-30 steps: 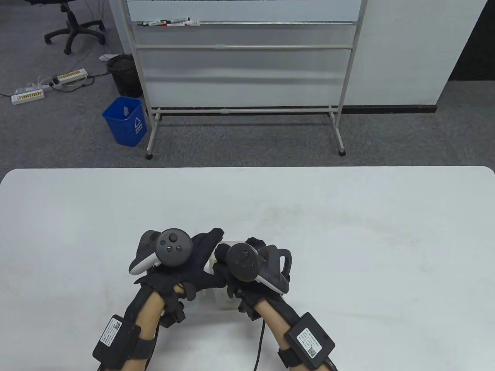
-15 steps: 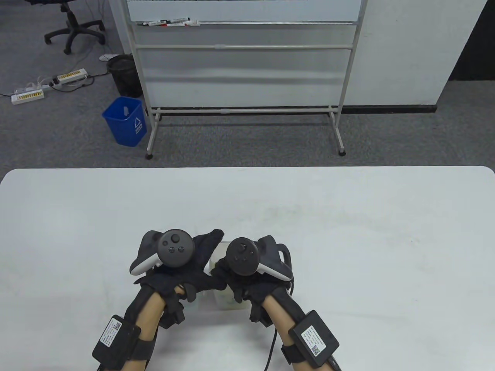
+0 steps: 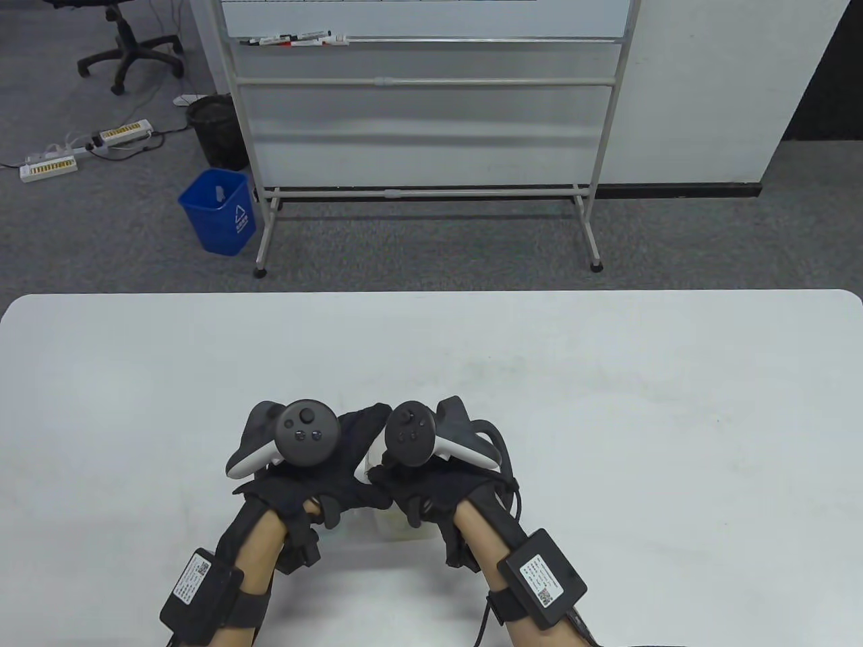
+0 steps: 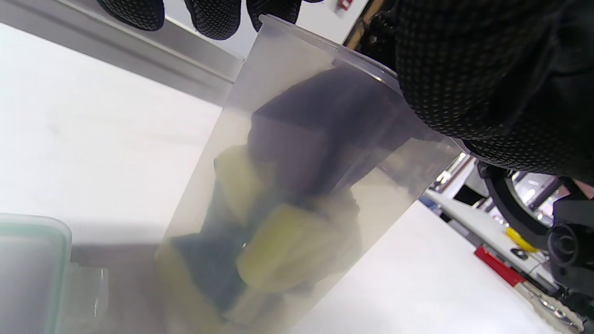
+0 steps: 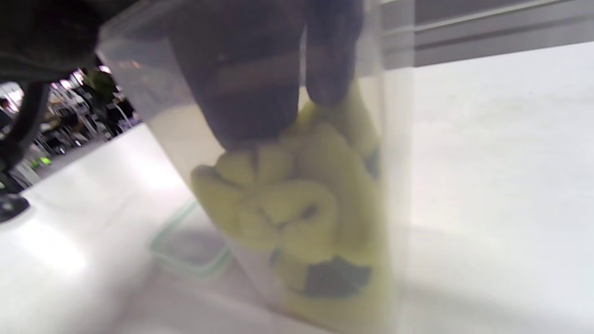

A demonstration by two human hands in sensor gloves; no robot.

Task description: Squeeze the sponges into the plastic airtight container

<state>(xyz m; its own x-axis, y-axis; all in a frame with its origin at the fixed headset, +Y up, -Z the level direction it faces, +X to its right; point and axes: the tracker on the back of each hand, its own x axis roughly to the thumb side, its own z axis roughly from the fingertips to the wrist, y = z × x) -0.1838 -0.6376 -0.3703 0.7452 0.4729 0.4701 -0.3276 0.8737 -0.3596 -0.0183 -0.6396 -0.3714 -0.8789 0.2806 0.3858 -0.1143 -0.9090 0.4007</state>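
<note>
Pressing sponges [image 5: 297, 204] down inside the container [image 4: 278, 195] on the tabletop [image 3: 607, 404], our right hand [image 3: 431, 485] fingers straight in it, left hand [image 3: 323, 478] gripping its wall, we risk springback or tipping.

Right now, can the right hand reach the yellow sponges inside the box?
Probably yes. The right hand already has its fingers down inside the open container, pressing on the yellow sponges. No lid covers the top.
</note>
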